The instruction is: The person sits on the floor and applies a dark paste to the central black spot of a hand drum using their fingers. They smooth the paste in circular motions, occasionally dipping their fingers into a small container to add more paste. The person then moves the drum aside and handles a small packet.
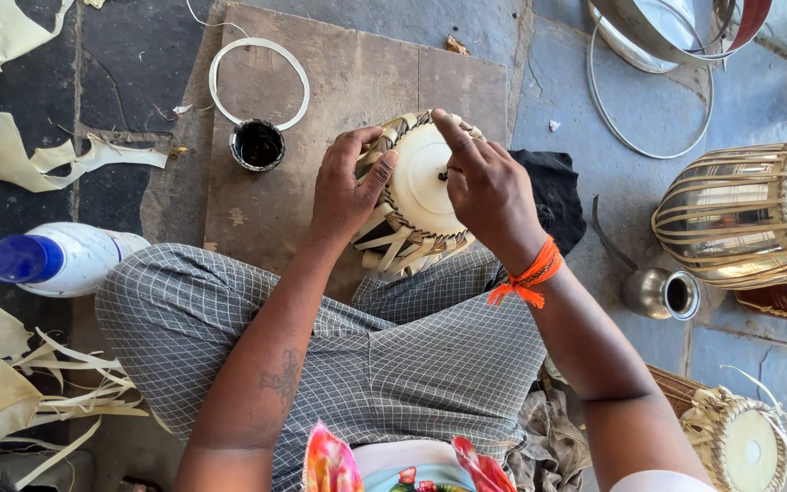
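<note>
A small drum [416, 196] with a pale skin head and woven straps rests tilted against my crossed legs on a wooden board [348, 82]. My left hand [346, 187] grips its left rim, thumb on the skin's edge. My right hand [485, 187] lies over the right side of the head, the forefinger stretched to the far rim and the fingertips at a small dark spot near the middle. An orange thread is tied round my right wrist. A small cup of black paste [258, 145] stands on the board just left of the drum.
A white ring [259, 82] lies on the board behind the cup. A blue-capped white bottle [56, 259] and hide scraps [43, 159] lie left. Right: a black cloth [550, 191], a metal cup [662, 293], a large strapped drum [749, 214], another small drum [741, 442], metal hoops [649, 100].
</note>
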